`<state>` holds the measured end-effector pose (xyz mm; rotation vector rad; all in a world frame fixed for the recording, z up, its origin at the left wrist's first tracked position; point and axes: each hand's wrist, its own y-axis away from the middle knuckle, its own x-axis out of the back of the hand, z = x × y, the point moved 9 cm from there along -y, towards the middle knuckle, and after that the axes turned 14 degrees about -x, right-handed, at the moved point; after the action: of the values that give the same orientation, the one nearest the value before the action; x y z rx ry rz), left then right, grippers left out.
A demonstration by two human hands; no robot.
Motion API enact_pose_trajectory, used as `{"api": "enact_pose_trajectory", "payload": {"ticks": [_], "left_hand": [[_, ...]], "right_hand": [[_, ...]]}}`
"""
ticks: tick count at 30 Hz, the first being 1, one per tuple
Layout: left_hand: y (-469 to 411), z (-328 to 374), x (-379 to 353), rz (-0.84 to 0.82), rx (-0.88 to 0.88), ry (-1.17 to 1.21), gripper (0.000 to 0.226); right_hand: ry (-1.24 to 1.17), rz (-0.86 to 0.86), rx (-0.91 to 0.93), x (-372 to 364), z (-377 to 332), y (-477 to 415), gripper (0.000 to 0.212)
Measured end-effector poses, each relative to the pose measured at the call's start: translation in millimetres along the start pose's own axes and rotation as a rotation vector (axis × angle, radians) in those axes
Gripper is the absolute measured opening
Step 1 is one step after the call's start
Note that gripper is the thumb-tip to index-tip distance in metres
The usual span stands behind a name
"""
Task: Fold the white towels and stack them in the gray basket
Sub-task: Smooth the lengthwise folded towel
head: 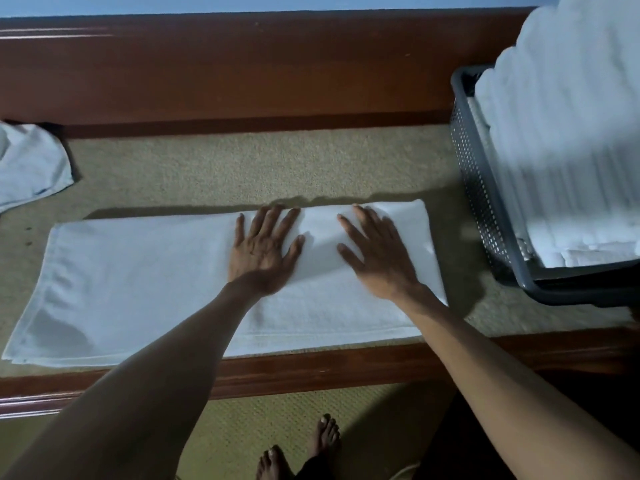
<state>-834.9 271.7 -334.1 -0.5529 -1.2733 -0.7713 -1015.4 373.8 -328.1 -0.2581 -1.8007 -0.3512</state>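
White towel [138, 278] lies lengthwise on the carpeted ledge [242, 168], already folded into a long band; likely so the next fold can run end to end. Left hand [263, 251] and right hand [377, 254] rest flat on its right half, fingers straight and spread, gripping nothing; probably pressing out creases. Gray basket [481, 188] sits just right of the towel's end, heaped with folded white towels [561, 133]; close, for a short carry. Another loose towel [31, 161] waits at far left, well apart.
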Motion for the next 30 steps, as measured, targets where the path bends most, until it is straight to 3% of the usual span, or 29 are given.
{"api": "enact_pose_trajectory", "payload": {"ticks": [6, 9, 13, 17, 20, 23, 26, 28, 30], "left_hand": [[1.3, 1.4, 2.1, 0.0, -0.001, -0.017, 0.062], [0.3, 2.4, 4.0, 0.019, -0.001, -0.018, 0.063], [0.2, 2.0, 3.1, 0.022, -0.002, -0.03, 0.063], [1.2, 2.6, 3.9, 0.022, -0.003, -0.029, 0.063], [1.8, 2.5, 4.4, 0.017, -0.006, -0.015, 0.063], [2.7, 2.0, 3.4, 0.01, -0.006, -0.01, 0.063], [3.2, 3.2, 2.7, 0.008, -0.005, 0.002, 0.064], [4.1, 3.7, 2.8, -0.003, -0.006, 0.012, 0.064], [5.2, 5.1, 2.8, -0.008, -0.011, 0.018, 0.065]], "right_hand": [[0.045, 0.004, -0.405, 18.2, 92.9, 0.4, 0.076], [-0.063, 0.126, -0.555, 35.8, 109.4, 8.5, 0.078], [0.015, 0.224, -0.362, 39.5, 50.3, 18.5, 0.067], [-0.057, 0.121, -0.126, 8.4, -12.1, 36.3, 0.061], [0.003, 0.086, -0.031, -6.4, 4.0, 58.7, 0.059], [0.018, 0.105, -0.094, 3.1, 52.4, 68.0, 0.061], [0.038, 0.151, -0.342, 16.6, 84.6, 68.3, 0.067], [-0.001, 0.238, -0.436, 27.9, 68.5, 65.8, 0.069], [-0.085, 0.275, -0.367, 31.1, 24.5, 53.5, 0.067]]}}
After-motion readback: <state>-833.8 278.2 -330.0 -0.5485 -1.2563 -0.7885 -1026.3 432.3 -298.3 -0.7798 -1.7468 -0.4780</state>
